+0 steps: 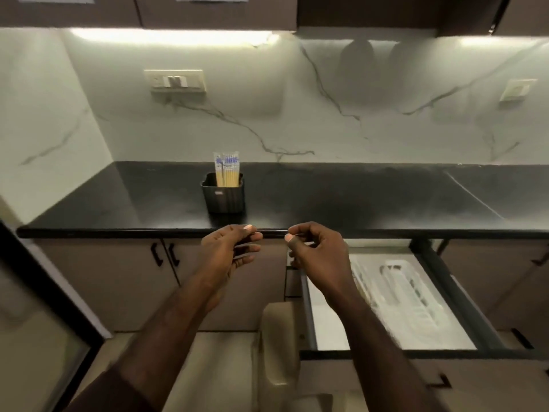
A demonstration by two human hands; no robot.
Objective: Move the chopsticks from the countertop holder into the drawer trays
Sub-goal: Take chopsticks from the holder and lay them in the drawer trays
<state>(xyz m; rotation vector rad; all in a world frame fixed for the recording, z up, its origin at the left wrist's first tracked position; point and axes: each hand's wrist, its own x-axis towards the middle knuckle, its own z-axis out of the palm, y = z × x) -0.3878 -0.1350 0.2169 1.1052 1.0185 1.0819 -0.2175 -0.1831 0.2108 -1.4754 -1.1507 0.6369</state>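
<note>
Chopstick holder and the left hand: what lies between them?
In the head view, only bare black countertop and its front edge separate the holder from the left hand; nothing else lies there.

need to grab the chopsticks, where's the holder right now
In the head view the black holder stands on the dark countertop left of centre, near its front edge, just beyond the left hand, with wrapped chopsticks upright in it.

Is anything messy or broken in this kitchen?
Nothing stands out. The chopsticks stand upright in the black holder on the countertop, nothing is spilled, and the open drawer holds a white tray. Both hands hold nothing.
</note>
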